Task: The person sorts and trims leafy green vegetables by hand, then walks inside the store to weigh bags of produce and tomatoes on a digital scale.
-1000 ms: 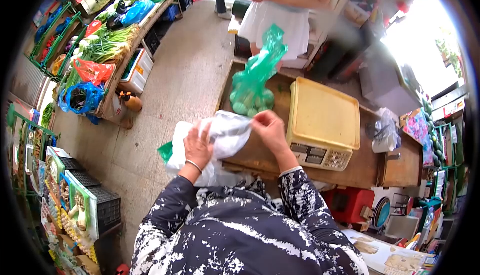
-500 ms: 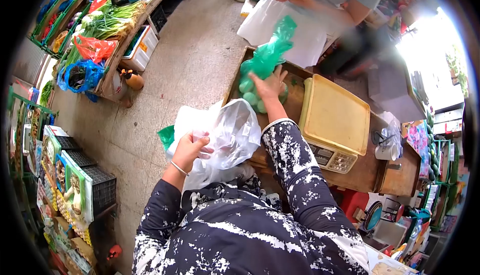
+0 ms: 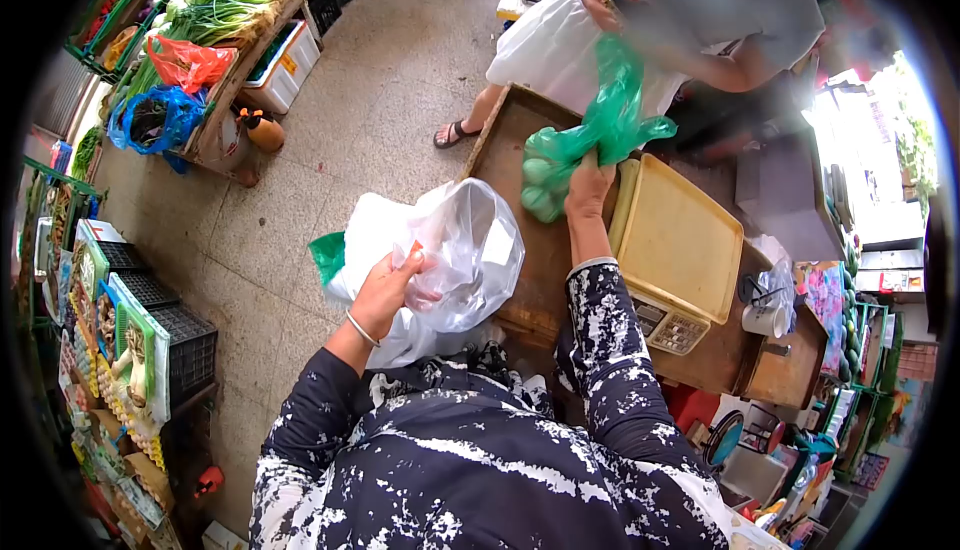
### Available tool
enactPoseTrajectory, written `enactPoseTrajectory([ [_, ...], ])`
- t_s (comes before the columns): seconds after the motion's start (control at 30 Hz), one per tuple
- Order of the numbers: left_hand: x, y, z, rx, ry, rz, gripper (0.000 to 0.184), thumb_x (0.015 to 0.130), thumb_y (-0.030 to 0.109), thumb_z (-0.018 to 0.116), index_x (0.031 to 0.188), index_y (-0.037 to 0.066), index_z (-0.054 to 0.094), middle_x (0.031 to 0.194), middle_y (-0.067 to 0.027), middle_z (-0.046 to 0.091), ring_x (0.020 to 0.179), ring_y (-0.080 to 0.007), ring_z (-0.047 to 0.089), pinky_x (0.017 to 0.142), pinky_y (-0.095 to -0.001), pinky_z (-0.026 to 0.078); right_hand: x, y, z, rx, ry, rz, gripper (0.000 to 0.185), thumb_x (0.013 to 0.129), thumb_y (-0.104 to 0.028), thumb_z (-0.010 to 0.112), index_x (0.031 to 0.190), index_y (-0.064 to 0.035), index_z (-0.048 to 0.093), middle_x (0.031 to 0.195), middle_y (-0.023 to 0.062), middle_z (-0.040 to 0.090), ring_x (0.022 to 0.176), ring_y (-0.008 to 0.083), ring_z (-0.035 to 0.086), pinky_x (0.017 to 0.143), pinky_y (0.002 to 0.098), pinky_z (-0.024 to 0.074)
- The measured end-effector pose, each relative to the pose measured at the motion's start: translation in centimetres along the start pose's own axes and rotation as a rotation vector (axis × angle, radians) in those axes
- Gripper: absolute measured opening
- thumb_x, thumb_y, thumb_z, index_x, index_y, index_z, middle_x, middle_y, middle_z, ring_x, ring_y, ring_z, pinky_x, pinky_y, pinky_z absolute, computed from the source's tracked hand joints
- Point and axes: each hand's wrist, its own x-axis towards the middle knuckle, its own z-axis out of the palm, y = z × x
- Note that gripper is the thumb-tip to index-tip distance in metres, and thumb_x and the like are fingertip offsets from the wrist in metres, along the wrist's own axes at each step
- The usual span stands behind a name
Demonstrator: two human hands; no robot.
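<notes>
My right hand (image 3: 590, 188) is closed around the gathered neck of a green plastic bag (image 3: 615, 100). Several round, pale things, perhaps eggs, bulge through the bag's lower left part over the wooden tray (image 3: 500, 145). Beside it stands a scale with a yellowish pan (image 3: 685, 240), just right of my right wrist. My left hand (image 3: 390, 285) grips a clear white plastic bag (image 3: 470, 250), whose mouth gapes toward the tray. What this bag contains I cannot make out. A bit of green plastic (image 3: 328, 255) shows behind it on the left.
Across the tray stands a person in a grey shirt (image 3: 700, 10). Vegetables (image 3: 225, 25) lie on a stall at upper left, with an orange bottle (image 3: 262, 130) on the floor by it. Black crates (image 3: 190, 350) stand lower left. A white mug (image 3: 765, 318) is right of the scale.
My right hand has gone from lying spread on the green bag to gripping its neck, and the bag has shifted right. The person opposite has moved right. My left hand keeps the white bag.
</notes>
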Motion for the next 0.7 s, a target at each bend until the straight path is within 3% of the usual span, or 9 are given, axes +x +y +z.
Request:
enactPoseTrajectory([
  [0.03, 0.2, 0.1, 0.2, -0.003, 0.002, -0.012, 0.045, 0.088, 0.027, 0.046, 0.12, -0.003, 0.036, 0.103, -0.0141, 0.055, 0.068, -0.026, 0.063, 0.053, -0.0287, 0.052, 0.0, -0.6, -0.1, -0.008, 0.003, 0.01, 0.026, 0.088, -0.012, 0.046, 0.11, 0.0008, 0.049, 0.105, 0.006, 0.053, 0.093, 0.0167, 0.049, 0.082, 0.0282, 0.0377],
  [0.1, 0.6, 0.2, 0.6, 0.021, -0.025, 0.031, 0.042, 0.089, 0.027, 0.046, 0.119, -0.002, 0.037, 0.103, -0.0124, 0.055, 0.068, -0.0254, 0.063, 0.053, -0.0275, 0.051, -0.2, -2.0, -0.5, -0.244, -0.035, -0.198, 0.024, 0.088, -0.011, 0.045, 0.109, 0.0007, 0.049, 0.102, 0.0055, 0.054, 0.089, 0.0163, 0.049, 0.08, 0.028, 0.0386],
  [0.3, 3.3, -0.9, 2.6, 0.128, -0.12, 0.06, 0.033, 0.089, 0.027, 0.046, 0.108, 0.0, 0.047, 0.094, -0.0064, 0.055, 0.068, -0.0171, 0.061, 0.052, -0.0243, 0.047, -2.9, -11.5, 0.1, 0.05, -0.043, -0.159, 0.014, 0.087, -0.009, 0.047, 0.098, -0.0027, 0.052, 0.087, 0.0051, 0.055, 0.076, 0.014, 0.053, 0.072, 0.0286, 0.0445],
  [0.37, 4.7, -2.0, 3.7, 0.093, -0.148, 0.103, 0.021, 0.087, 0.022, 0.048, 0.093, 0.001, 0.051, 0.084, -0.0028, 0.051, 0.068, -0.0115, 0.053, 0.057, -0.0236, 0.047, -4.4, -14.7, 0.4, 0.11, -0.007, -0.16, 0.012, 0.086, -0.007, 0.046, 0.094, -0.0024, 0.053, 0.083, 0.0056, 0.056, 0.073, 0.0144, 0.054, 0.069, 0.0301, 0.046],
  [0.47, 6.0, -2.4, 5.3, 0.098, -0.227, 0.053, 0.024, 0.087, 0.024, 0.048, 0.095, 0.002, 0.051, 0.084, -0.0037, 0.054, 0.071, -0.0131, 0.056, 0.055, -0.0263, 0.049, -5.7, -17.6, 0.1, 0.262, -0.033, -0.082, 0.012, 0.084, -0.013, 0.048, 0.083, -0.0014, 0.052, 0.077, 0.0089, 0.055, 0.072, 0.02, 0.055, 0.066, 0.0367, 0.0477],
  [0.53, 5.0, -1.2, 6.7, 0.079, -0.285, -0.061, 0.032, 0.09, 0.027, 0.042, 0.107, 0.002, 0.051, 0.092, -0.0074, 0.059, 0.072, -0.0174, 0.06, 0.057, -0.0282, 0.052, -6.5, -17.5, 0.3, 0.323, -0.086, -0.03, 0.014, 0.084, -0.015, 0.049, 0.082, -0.0018, 0.052, 0.076, 0.0091, 0.055, 0.072, 0.0204, 0.054, 0.066, 0.0359, 0.0475],
  [0.6, 5.5, -1.6, 6.6, -0.007, -0.328, -0.109, 0.034, 0.09, 0.029, 0.041, 0.109, 0.002, 0.05, 0.093, -0.0079, 0.059, 0.072, -0.0184, 0.061, 0.056, -0.0298, 0.052, -7.2, -16.0, 0.4, 0.385, -0.13, 0.107, 0.016, 0.083, -0.018, 0.05, 0.081, -0.003, 0.052, 0.074, 0.0092, 0.054, 0.07, 0.0203, 0.053, 0.066, 0.0332, 0.0464],
  [0.67, 6.4, -2.6, 6.3, -0.091, -0.342, -0.159, 0.035, 0.09, 0.03, 0.039, 0.11, 0.003, 0.049, 0.094, -0.009, 0.06, 0.074, -0.0214, 0.062, 0.056, -0.0337, 0.053, -7.8, -12.9, 0.6, 0.614, -0.176, 0.252, 0.008, 0.081, -0.01, 0.048, 0.079, -0.0032, 0.052, 0.071, 0.0086, 0.055, 0.066, 0.0195, 0.053, 0.065, 0.0317, 0.0462],
  [0.7, 6.5, -2.9, 6.1, -0.097, -0.336, -0.158, 0.035, 0.09, 0.03, 0.039, 0.11, 0.003, 0.049, 0.094, -0.009, 0.06, 0.074, -0.0214, 0.062, 0.056, -0.0337, 0.053, -8.3, -11.3, 0.8, 0.573, -0.127, 0.308, 0.01, 0.081, -0.011, 0.048, 0.079, -0.003, 0.052, 0.072, 0.0083, 0.054, 0.067, 0.019, 0.053, 0.065, 0.0319, 0.0462],
])
